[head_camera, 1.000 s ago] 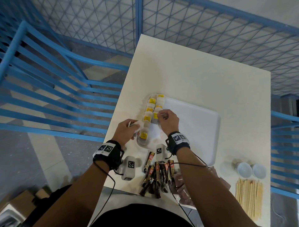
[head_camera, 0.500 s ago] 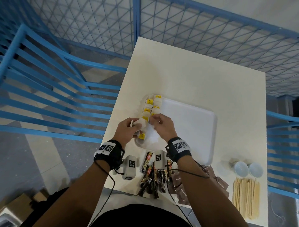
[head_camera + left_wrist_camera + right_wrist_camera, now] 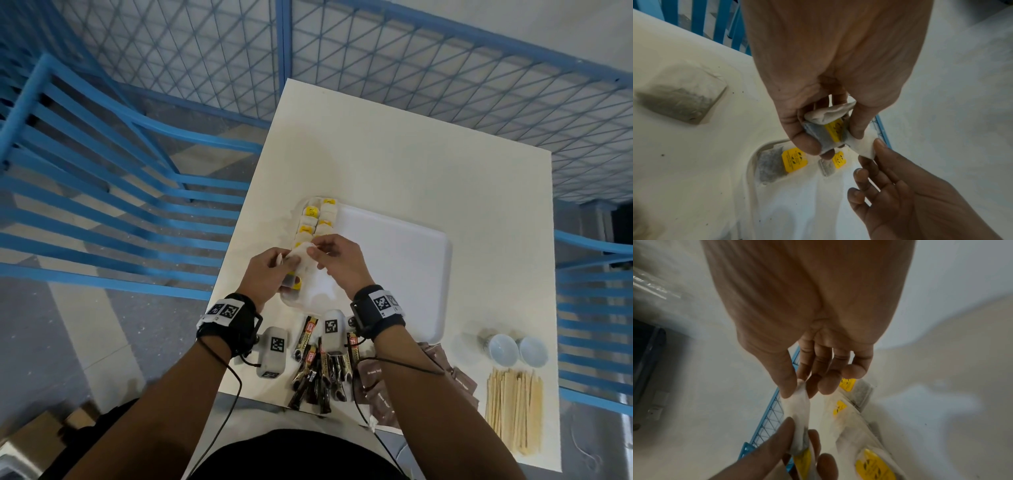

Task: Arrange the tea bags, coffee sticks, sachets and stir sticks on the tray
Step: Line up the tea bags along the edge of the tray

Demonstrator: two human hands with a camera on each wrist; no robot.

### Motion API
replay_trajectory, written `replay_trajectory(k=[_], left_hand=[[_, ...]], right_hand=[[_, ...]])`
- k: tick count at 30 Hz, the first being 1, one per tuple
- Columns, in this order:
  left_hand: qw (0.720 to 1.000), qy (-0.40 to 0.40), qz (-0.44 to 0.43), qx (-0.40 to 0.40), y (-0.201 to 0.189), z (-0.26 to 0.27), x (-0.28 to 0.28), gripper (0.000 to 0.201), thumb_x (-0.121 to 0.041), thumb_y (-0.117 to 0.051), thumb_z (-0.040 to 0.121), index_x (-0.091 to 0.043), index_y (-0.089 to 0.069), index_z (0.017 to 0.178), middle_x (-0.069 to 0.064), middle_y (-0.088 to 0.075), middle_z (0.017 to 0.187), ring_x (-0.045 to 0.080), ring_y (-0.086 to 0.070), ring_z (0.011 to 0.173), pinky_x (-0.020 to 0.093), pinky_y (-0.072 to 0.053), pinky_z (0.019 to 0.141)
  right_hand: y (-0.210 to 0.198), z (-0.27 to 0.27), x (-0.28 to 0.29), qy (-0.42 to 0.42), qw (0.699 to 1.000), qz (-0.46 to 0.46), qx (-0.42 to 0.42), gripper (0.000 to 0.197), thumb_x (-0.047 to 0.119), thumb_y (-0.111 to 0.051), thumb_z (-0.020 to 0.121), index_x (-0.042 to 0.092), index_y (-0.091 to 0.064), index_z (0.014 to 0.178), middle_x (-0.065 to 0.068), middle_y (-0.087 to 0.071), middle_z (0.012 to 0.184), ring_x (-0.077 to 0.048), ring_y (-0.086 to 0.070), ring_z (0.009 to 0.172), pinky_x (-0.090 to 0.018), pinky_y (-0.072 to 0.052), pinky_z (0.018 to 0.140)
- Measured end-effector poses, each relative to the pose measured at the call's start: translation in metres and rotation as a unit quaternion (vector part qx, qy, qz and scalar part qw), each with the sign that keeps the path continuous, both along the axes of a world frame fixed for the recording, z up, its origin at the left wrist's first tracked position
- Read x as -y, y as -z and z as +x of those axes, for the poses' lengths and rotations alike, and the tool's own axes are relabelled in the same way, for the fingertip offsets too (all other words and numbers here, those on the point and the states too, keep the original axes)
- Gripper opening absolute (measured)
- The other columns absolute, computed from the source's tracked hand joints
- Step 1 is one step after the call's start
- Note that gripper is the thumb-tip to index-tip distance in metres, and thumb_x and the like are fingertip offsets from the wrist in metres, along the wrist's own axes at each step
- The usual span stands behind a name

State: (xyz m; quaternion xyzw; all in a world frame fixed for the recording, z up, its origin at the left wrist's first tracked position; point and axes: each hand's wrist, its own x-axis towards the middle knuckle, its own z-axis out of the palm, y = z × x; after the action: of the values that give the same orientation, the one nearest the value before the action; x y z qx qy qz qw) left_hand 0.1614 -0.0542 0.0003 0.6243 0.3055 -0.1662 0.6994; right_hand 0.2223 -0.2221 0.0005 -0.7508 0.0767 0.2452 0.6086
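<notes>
Tea bag (image 3: pixel 827 129) seemingly stretched between hands.

Both bare forearms wear black wrist straps (image 3: pixel 376 313) with square black-and-white code tags, each carrying a small white camera unit (image 3: pixel 273 351) and thin black cables, above a dark top (image 3: pixel 294 455).

White tea bags (image 3: pixel 310 224) with yellow tags, white tray (image 3: pixel 394 267), black-gold coffee sticks (image 3: pixel 318 373), brown sachets (image 3: pixel 376 387)
</notes>
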Motion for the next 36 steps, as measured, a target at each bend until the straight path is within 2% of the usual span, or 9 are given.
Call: replay_trajectory(k=[3,8,13,16,21,26,28,31,36], left_hand=[[1.0,-0.008,-0.001,0.006,-0.002,-0.001,0.002,0.023,-0.02,-0.071,0.097,-0.005,-0.068,0.114,0.013,-0.072,0.091,0.022,-0.07,0.07,0.029,-0.056,0.055],[1.0,-0.006,-0.009,0.004,-0.004,-0.002,0.005,0.025,-0.02,-0.071,0.097,-0.004,-0.067,0.116,0.013,-0.072,0.093,0.022,-0.072,0.07,0.028,-0.055,0.054],[1.0,-0.003,-0.01,0.005,-0.004,-0.003,0.006,0.024,-0.018,-0.072,0.096,-0.003,-0.067,0.114,0.013,-0.071,0.091,0.02,-0.07,0.066,0.028,-0.056,0.055],[1.0,-0.004,-0.013,0.006,-0.005,-0.003,0.007,0.021,-0.016,-0.072,0.096,-0.003,-0.067,0.112,0.012,-0.069,0.086,0.019,-0.069,0.063,0.029,-0.056,0.055],[1.0,0.0,-0.01,0.008,-0.003,-0.004,0.008,0.02,-0.015,-0.073,0.095,-0.003,-0.068,0.11,0.012,-0.07,0.084,0.021,-0.069,0.065,0.032,-0.057,0.058],[1.0,0.004,0.004,0.019,-0.003,-0.002,0.009,0.022,-0.026,-0.076,0.093,-0.013,-0.07,0.11,0.012,-0.074,0.091,0.021,-0.07,0.071,0.028,-0.055,0.056],[0.999,0.0,0.014,0.032,-0.003,-0.001,0.009,0.024,-0.029,-0.077,0.093,-0.014,-0.07,0.11,0.01,-0.072,0.087,0.018,-0.069,0.067,0.026,-0.053,0.054],[0.998,-0.001,0.033,0.049,-0.001,0.001,0.01,0.02,-0.027,-0.076,0.093,-0.012,-0.071,0.105,0.009,-0.067,0.077,0.016,-0.064,0.061,0.032,-0.055,0.058],[0.997,0.002,0.044,0.058,0.003,0.002,0.01,0.014,-0.025,-0.075,0.094,-0.013,-0.071,0.101,0.017,-0.06,0.082,0.019,-0.061,0.06,0.033,-0.055,0.061]], right_hand=[[0.0,-0.002,0.001,-0.019,0.999,-0.013,-0.022,0.025,0.024,-0.076,0.09,0.011,-0.071,0.111,-0.011,-0.074,0.096,-0.014,-0.062,0.066,-0.014,-0.044,0.056],[0.002,-0.002,0.002,-0.014,0.999,-0.041,-0.014,0.018,0.024,-0.075,0.09,0.009,-0.069,0.099,-0.006,-0.075,0.085,-0.011,-0.064,0.063,-0.018,-0.045,0.059],[-0.002,-0.003,0.002,-0.013,0.999,-0.022,0.021,0.019,0.019,-0.075,0.09,0.016,-0.07,0.108,-0.01,-0.074,0.088,-0.012,-0.063,0.063,-0.015,-0.047,0.06],[-0.004,-0.002,0.003,-0.006,0.999,-0.019,0.033,0.017,0.019,-0.075,0.09,0.019,-0.071,0.107,-0.008,-0.074,0.087,-0.012,-0.064,0.063,-0.016,-0.048,0.062],[-0.003,-0.001,0.003,0.001,0.999,-0.026,0.039,0.008,0.016,-0.076,0.089,0.022,-0.075,0.095,-0.002,-0.076,0.089,-0.015,-0.065,0.066,-0.022,-0.051,0.068],[-0.004,-0.001,0.003,-0.026,0.998,-0.031,0.057,0.01,0.017,-0.073,0.09,0.022,-0.079,0.098,0.002,-0.077,0.092,-0.024,-0.066,0.07,-0.031,-0.057,0.076],[-0.006,-0.002,0.003,-0.037,0.997,-0.028,0.063,0.012,0.017,-0.072,0.091,0.023,-0.079,0.099,0.001,-0.077,0.092,-0.027,-0.067,0.072,-0.033,-0.058,0.078],[-0.008,-0.002,0.004,-0.033,0.997,-0.022,0.066,0.014,0.012,-0.071,0.091,0.019,-0.075,0.102,-0.006,-0.075,0.091,-0.02,-0.065,0.067,-0.03,-0.057,0.075],[-0.008,-0.001,0.004,-0.045,0.996,-0.033,0.076,0.011,0.008,-0.068,0.092,0.015,-0.074,0.097,-0.005,-0.075,0.092,-0.017,-0.065,0.066,-0.029,-0.058,0.073]])
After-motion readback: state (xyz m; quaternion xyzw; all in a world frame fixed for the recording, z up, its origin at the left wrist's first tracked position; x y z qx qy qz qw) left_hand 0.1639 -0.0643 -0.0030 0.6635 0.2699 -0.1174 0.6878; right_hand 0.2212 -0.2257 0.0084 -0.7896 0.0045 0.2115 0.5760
